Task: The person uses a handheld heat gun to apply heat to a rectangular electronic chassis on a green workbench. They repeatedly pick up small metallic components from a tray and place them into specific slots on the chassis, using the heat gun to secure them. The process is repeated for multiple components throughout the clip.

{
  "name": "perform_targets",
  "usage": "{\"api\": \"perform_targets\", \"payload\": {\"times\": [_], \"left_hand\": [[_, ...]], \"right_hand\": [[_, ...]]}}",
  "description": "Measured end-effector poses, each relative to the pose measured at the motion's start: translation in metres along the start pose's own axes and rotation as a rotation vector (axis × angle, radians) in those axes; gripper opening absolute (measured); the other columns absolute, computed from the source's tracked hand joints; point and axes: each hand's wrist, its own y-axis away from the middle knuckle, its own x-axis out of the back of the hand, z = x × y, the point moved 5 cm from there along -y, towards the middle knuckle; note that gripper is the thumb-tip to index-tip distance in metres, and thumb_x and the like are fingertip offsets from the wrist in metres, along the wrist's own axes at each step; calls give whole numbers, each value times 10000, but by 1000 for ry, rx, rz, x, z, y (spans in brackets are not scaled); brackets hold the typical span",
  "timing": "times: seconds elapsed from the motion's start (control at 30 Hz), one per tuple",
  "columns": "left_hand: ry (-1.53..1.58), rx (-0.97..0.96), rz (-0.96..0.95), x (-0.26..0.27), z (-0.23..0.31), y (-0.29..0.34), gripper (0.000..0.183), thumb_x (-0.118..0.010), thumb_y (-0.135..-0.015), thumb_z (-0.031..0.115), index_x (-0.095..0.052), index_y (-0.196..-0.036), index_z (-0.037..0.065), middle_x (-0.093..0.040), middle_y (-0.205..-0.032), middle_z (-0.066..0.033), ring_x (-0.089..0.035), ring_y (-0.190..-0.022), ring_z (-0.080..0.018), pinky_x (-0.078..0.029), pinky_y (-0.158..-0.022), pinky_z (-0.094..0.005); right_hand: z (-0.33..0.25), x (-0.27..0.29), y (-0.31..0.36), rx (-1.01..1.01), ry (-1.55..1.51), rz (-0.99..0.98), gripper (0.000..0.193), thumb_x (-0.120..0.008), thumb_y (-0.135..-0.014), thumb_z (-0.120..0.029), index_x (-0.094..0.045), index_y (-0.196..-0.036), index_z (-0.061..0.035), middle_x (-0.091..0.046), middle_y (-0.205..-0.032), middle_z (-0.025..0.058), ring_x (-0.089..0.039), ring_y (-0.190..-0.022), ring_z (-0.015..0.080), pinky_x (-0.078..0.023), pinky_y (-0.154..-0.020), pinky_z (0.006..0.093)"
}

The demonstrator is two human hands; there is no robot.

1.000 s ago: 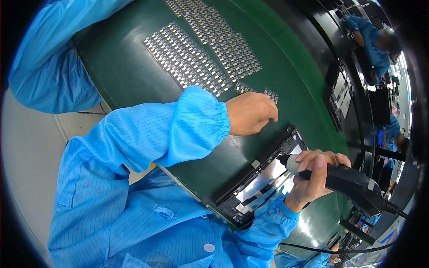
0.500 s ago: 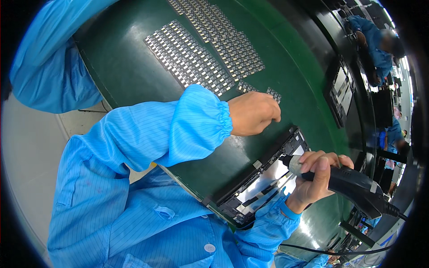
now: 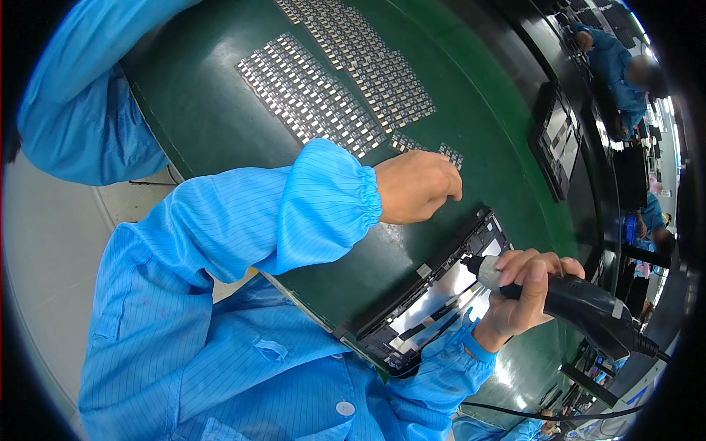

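My right hand is wrapped around a black corded electric screwdriver, its tip pointing left. Under that tip lies an opened flat electronic device with a black frame and silver panels, set at a slant near the table's front edge. My left hand hangs over the table just beyond the device, its fingers curled together. Whatever they may pinch is hidden. Right by its knuckles are two small pieces of circuit board panel, one on the right and one on the left.
Large panels of small circuit boards cover part of the green table. A second opened device lies at the right, beside a dark rail. A neighbour's blue sleeve reaches in at upper left. A black cable runs lower right.
The screwdriver and my right hand have shifted slightly to the right. The second device at the right has moved a little farther up in view. My left hand stays in place.
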Motion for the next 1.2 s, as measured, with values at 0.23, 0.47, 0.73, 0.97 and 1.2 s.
{"api": "perform_targets", "payload": {"times": [0.23,0.47,0.73,0.97,1.2], "left_hand": [[-2,8,7,2,0,1,152,-566,-728,-26,-628,-867,-19,-633,-919,-126,-585,-881,-309,-481,-793,-384],[-40,5,-11,0,5,3,208,-594,-705,-25,-634,-910,-18,-639,-970,-125,-585,-900,-296,-487,-790,-371],[-98,-165,131,21,34,1,288,-629,-657,-50,-642,-940,-5,-644,-1013,-127,-606,-828,-278,-501,-705,-377],[-17,-497,-98,-16,130,68,257,-711,-742,154,-638,-923,-13,-629,-1052,-144,-624,-953,-309,-492,-799,-431],[-106,-488,-479,-30,137,105,327,-595,-785,154,-598,-1060,-22,-576,-1176,-144,-507,-1185,-305,-350,-1018,-505]], "right_hand": [[1,-5,0,5,6,-8,400,-647,-805,-21,-387,-1106,-67,-500,-549,98,-508,-440,183,-492,-482,319],[-13,3,0,39,43,5,428,-660,-814,-119,-381,-1133,-56,-499,-554,85,-499,-434,180,-476,-478,330],[-46,47,5,39,134,123,751,-536,-779,-670,-378,-1147,-35,-495,-697,96,-530,-528,186,-490,-540,332],[-74,113,39,103,330,313,813,-593,-789,-602,-414,-1217,66,-505,-776,96,-538,-576,164,-496,-578,304],[-71,124,57,23,197,317,849,-706,-753,-495,-332,-1255,79,-505,-641,64,-508,-470,135,-460,-446,259]]}}
